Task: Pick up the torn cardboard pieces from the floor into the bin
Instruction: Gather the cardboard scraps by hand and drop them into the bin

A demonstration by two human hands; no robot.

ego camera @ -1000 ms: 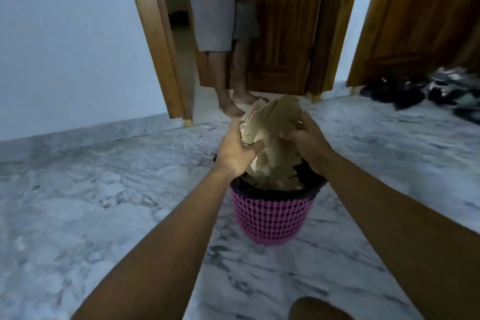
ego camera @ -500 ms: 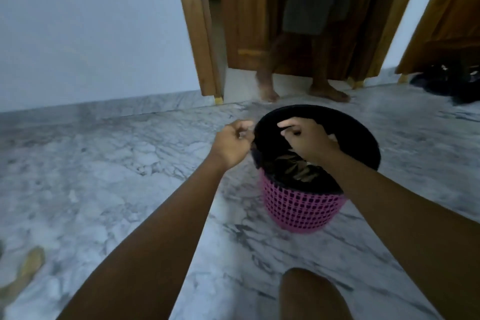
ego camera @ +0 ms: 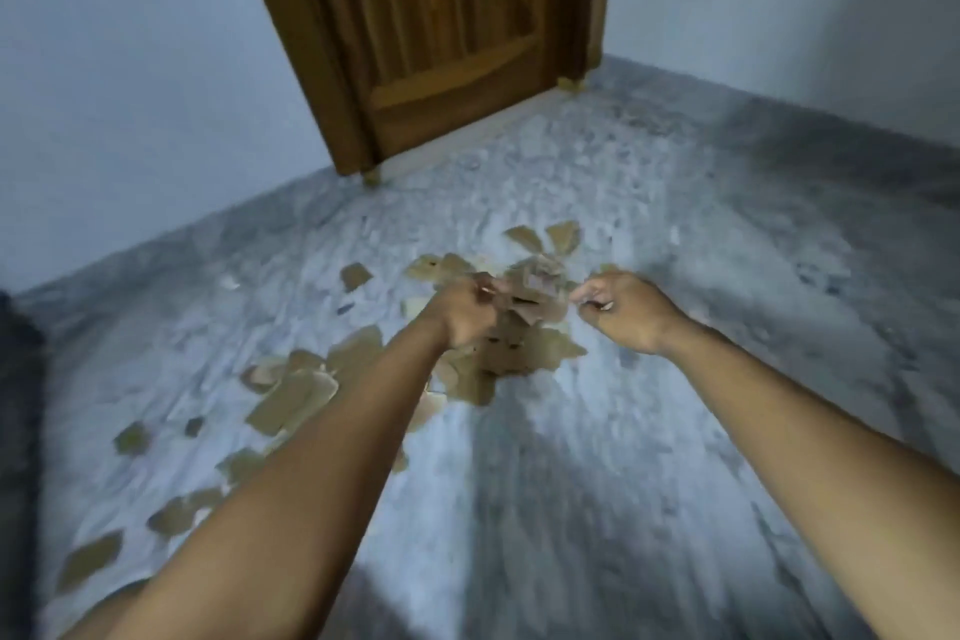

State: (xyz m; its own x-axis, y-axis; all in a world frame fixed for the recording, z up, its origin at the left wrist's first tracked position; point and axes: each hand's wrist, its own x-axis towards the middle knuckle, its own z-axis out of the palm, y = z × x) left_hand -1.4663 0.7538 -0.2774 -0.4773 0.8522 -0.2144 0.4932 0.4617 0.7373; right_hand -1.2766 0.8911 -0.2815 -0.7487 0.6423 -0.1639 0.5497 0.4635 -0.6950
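Marble floor (ego camera: 675, 431) before a wooden door (ego camera: 441, 16) carries scattered torn cardboard pieces (ego camera: 291, 395). View has swung from the bin, now out of frame, to this litter: one load is deposited, many pieces remain. Left hand (ego camera: 462, 314) curls over the central pile, contents indiscernible through blur. Right hand (ego camera: 623, 312) is curled, holding nothing.

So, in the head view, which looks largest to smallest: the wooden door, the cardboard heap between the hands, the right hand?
1. wooden door
2. cardboard heap
3. right hand; nearer the camera, so real size unsure.
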